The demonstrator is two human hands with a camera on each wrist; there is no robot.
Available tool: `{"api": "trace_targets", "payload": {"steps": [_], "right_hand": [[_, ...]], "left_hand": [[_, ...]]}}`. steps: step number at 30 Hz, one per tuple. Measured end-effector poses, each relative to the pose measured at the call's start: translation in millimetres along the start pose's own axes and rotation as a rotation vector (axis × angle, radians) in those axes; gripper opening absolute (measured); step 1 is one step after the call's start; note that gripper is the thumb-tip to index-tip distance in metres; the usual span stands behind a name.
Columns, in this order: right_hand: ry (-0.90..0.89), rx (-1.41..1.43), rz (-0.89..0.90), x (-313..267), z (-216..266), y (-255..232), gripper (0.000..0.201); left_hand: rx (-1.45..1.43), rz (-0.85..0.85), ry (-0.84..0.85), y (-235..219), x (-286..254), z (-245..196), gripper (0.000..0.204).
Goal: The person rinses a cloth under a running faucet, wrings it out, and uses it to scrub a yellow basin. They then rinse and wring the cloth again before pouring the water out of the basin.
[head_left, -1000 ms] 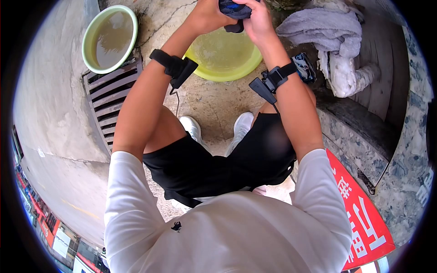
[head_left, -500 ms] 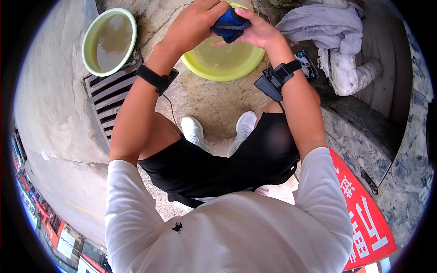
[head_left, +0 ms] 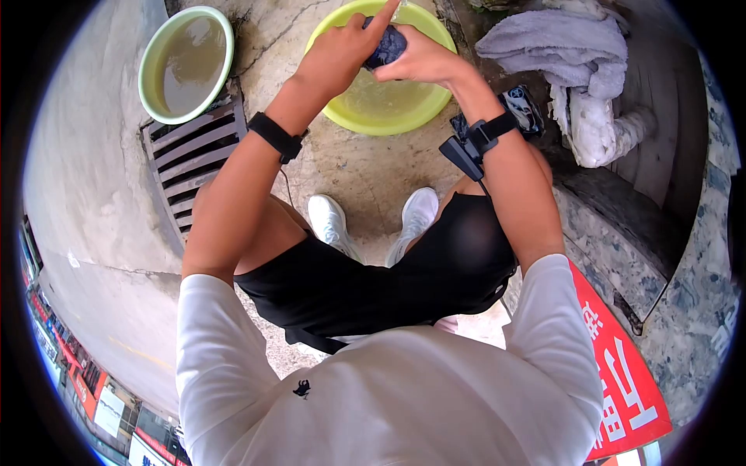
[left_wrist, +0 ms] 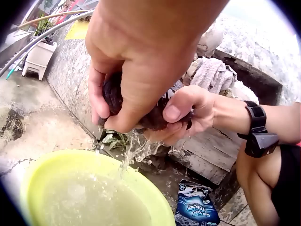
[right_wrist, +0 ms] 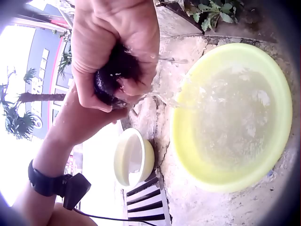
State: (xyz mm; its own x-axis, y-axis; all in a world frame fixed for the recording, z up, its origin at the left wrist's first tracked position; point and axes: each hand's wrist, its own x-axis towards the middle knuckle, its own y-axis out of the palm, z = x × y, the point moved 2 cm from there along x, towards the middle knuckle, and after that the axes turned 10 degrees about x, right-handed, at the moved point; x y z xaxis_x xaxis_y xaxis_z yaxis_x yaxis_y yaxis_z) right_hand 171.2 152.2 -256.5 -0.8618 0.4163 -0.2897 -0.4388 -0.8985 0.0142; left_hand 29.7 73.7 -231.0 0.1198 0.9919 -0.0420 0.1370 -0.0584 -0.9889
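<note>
A dark, bunched-up wet cloth [head_left: 386, 48] is squeezed between both hands above a yellow-green basin [head_left: 382, 128] of cloudy water. My left hand [head_left: 338, 58] grips it from one side, thumb and fingers wrapped round it in the left wrist view. From the other side my right hand [head_left: 423, 58] holds it, its thumb [left_wrist: 172, 113] pressing on the cloth. Water streams off the bundle [right_wrist: 113, 77] and falls toward the basin, where the surface is rippled. Much of the cloth is hidden by the fingers.
A second, pale green basin [head_left: 148, 85] of murky water stands at the left beside a metal drain grate [head_left: 190, 159]. To the right lie a grey towel [head_left: 556, 46] and a blue packet [left_wrist: 195, 205]. A red sign [head_left: 625, 373] is near the right side.
The bundle was higher at the frame's top, then came lower with its blue part showing; now it is turned and pressed tighter, with water running out. The left hand has shifted over it.
</note>
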Motion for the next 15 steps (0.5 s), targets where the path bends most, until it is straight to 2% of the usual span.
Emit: {"api": "trace_targets", "payload": {"steps": [3, 6, 9, 11, 15], "right_hand": [[0.014, -0.149, -0.047, 4, -7, 4, 0.052], [0.003, -0.238, -0.110, 8, -24, 4, 0.046], [0.008, -0.360, -0.167, 5, -12, 11, 0.043], [-0.048, -0.466, -0.221, 8, -14, 18, 0.040], [-0.028, -0.517, -0.233, 8, -4, 19, 0.036]], "left_hand": [[0.050, -0.118, -0.001, 29, 0, 6, 0.078], [0.116, 0.088, -0.055, 20, 6, -3, 0.046], [0.060, -0.001, -0.073, 29, 6, 1, 0.029], [0.048, 0.080, -0.093, 22, 6, 0, 0.024], [0.016, 0.160, -0.157, 5, 11, -2, 0.022]]}}
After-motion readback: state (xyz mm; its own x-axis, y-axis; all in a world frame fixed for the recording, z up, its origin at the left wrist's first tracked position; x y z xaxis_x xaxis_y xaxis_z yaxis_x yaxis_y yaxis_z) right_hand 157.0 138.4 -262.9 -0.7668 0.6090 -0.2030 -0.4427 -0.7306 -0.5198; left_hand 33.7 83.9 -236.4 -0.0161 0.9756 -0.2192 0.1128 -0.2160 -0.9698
